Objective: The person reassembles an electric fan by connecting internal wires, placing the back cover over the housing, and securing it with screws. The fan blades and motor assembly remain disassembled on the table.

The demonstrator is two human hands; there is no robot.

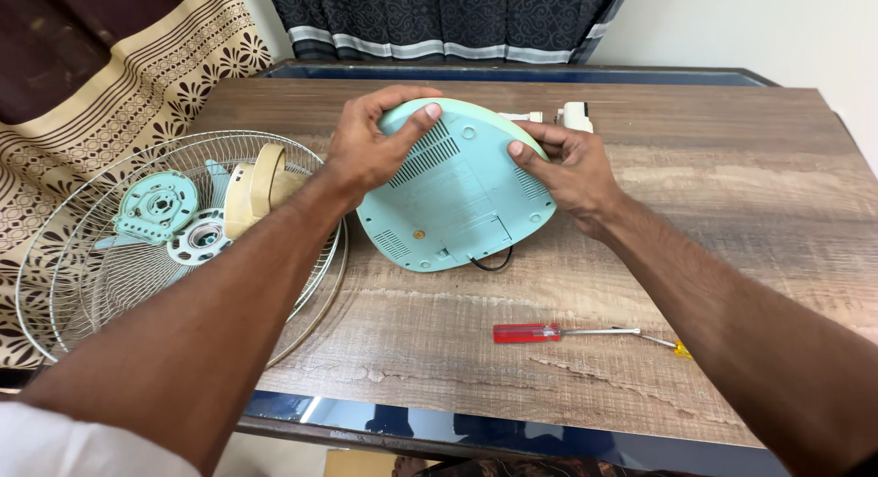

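From the head camera: the left hand and right hand are gripping the upturned mint fan base, tilted on the desk, fingers clamped at its 10 and 2 o'clock edges. Keeping both grips firm is steadying it (a cord is trailing underneath). The screwdriver is lying at 5 o'clock, the grille at 9.
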